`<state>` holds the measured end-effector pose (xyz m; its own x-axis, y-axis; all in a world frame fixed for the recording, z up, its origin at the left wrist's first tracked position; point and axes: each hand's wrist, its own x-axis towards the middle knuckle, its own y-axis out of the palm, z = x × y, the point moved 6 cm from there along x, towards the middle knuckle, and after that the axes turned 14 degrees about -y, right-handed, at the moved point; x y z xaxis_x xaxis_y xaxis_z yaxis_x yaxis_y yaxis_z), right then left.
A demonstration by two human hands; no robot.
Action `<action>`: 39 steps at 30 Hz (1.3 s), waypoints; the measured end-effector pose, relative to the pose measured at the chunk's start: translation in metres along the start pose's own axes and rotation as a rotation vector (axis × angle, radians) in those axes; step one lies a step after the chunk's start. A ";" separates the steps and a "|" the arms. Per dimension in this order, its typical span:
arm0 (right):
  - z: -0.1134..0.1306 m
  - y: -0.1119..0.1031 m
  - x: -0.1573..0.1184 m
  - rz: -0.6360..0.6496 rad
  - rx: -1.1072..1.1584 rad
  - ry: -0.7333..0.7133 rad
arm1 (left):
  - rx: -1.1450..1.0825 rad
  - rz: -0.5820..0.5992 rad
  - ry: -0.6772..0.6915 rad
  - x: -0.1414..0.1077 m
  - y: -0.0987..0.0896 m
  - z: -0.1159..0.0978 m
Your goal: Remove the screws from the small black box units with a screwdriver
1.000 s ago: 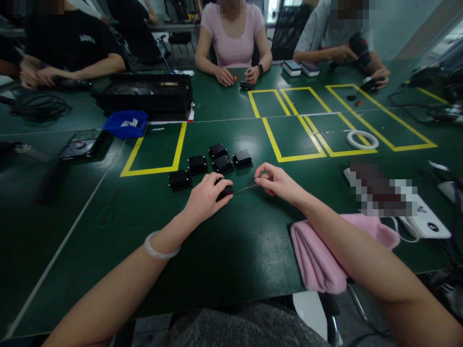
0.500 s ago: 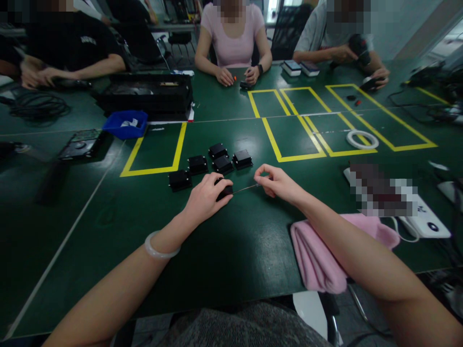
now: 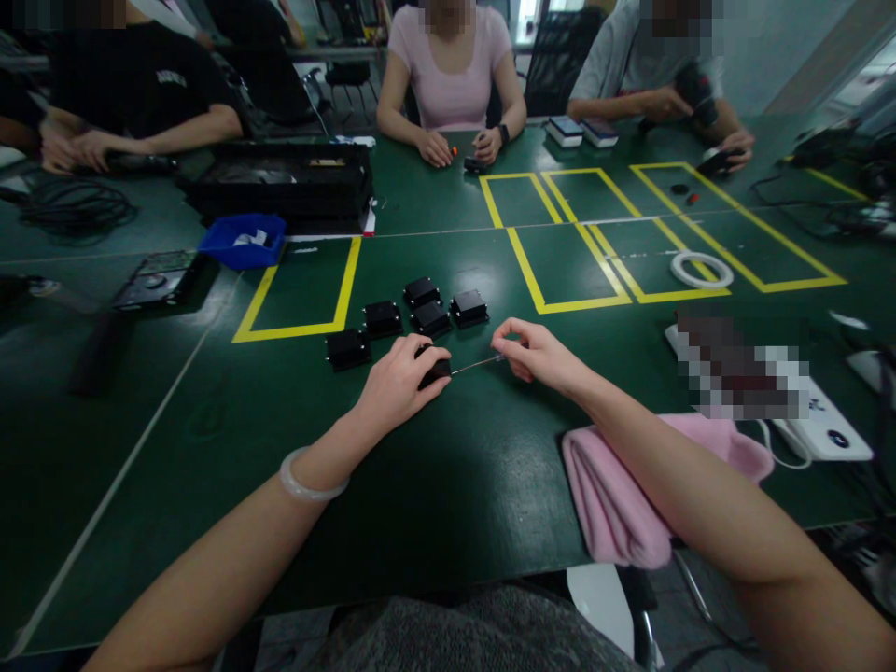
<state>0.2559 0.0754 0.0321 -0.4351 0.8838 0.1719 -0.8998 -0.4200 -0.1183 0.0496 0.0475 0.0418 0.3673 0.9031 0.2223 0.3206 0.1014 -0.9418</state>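
My left hand (image 3: 404, 381) is wrapped round a small black box (image 3: 434, 367) on the green table (image 3: 434, 485). Its fingers cover much of the box. To the right, my right hand (image 3: 528, 351) pinches the end of a thin metal rod, perhaps a screwdriver (image 3: 477, 365). The rod's far tip meets the right side of the held box. Just beyond my left hand lie several similar black boxes (image 3: 429, 318), with one more (image 3: 348, 349) to its left.
A pink cloth (image 3: 620, 495) lies under my right forearm. Farther off are a white tape ring (image 3: 701, 271), a blue tray (image 3: 245, 245), a black bin (image 3: 280, 187) and a white device (image 3: 833, 425). Three people sit across the table, their hands on its far side.
My hands, the box and the rod look unchanged. Across the table at the right, a person's dark tool has tilted slightly.
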 end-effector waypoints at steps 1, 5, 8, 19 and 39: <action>0.000 0.000 0.000 0.001 -0.001 0.003 | 0.000 0.000 0.000 0.000 0.000 0.000; 0.002 0.000 0.000 -0.008 0.013 -0.028 | 0.009 -0.011 0.008 0.000 0.001 0.001; 0.004 -0.001 0.000 -0.018 0.006 -0.041 | 0.009 -0.009 0.010 0.000 0.001 0.000; 0.003 -0.001 0.001 -0.006 -0.019 -0.035 | 0.005 0.004 -0.005 0.000 0.000 0.000; 0.005 -0.001 -0.001 -0.013 -0.026 -0.016 | 0.009 0.005 -0.003 0.000 0.000 0.000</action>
<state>0.2567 0.0740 0.0373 -0.4240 0.8857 0.1891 -0.9043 -0.4027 -0.1416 0.0496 0.0480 0.0416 0.3661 0.9049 0.2169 0.3110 0.1007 -0.9451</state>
